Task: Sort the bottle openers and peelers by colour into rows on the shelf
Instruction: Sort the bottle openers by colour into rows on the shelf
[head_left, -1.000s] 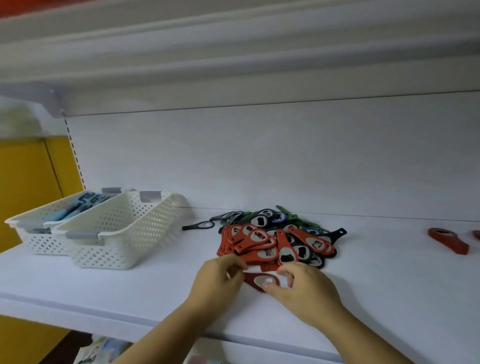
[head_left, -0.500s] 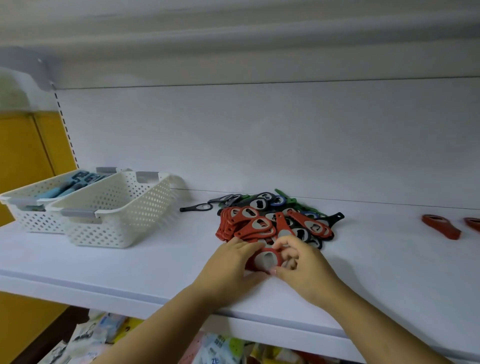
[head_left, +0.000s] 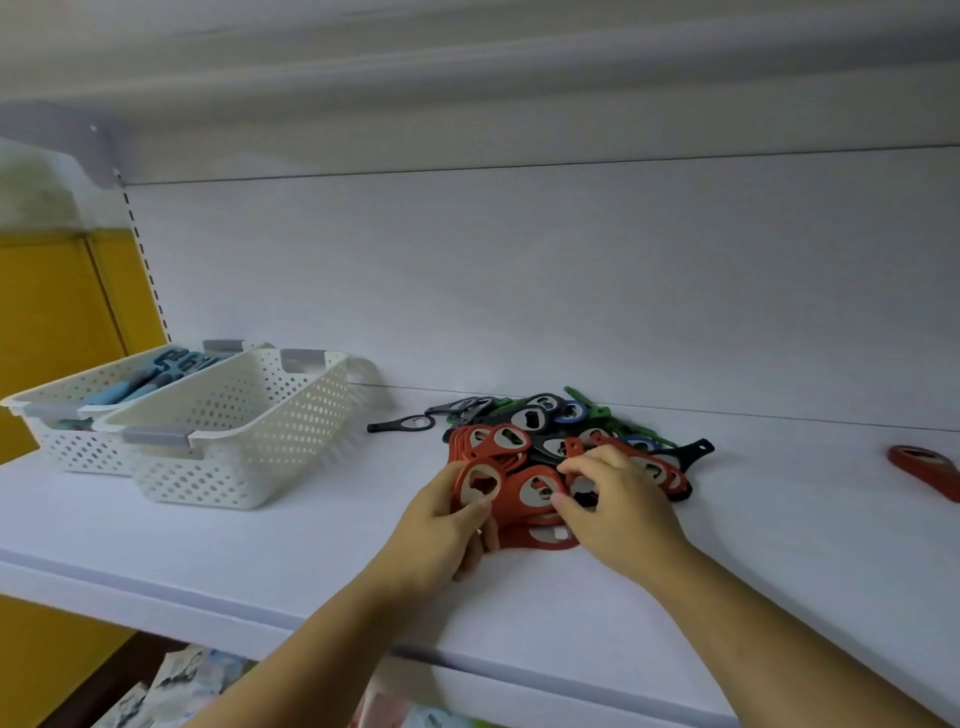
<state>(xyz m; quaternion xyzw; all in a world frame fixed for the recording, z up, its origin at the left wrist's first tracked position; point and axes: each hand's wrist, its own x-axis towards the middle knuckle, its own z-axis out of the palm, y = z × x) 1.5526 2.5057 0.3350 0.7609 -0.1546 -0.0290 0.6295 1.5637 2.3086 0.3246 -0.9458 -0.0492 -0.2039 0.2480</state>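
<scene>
A heap of bottle openers (head_left: 561, 441) in red, black, green and blue lies mid-shelf. My left hand (head_left: 441, 525) grips a red opener (head_left: 480, 486) upright at the heap's near left edge. My right hand (head_left: 618, 509) has its fingers curled over the red openers at the heap's front, thumb and forefinger pinching another red opener (head_left: 537, 491). A further red opener (head_left: 550, 538) lies flat under the hands. One black opener (head_left: 402, 423) lies alone to the left. Blue peelers (head_left: 150, 374) fill the far basket.
Two white perforated baskets (head_left: 244, 441) stand at the shelf's left, the nearer one apparently holding nothing. A red opener (head_left: 930, 470) lies apart at the far right. The shelf's front edge (head_left: 156, 603) runs below my arms; packaged goods show underneath.
Both hands have moved forward into the heap. My left hand has lifted a red opener upright, and my right hand has shifted onto another red one beside it.
</scene>
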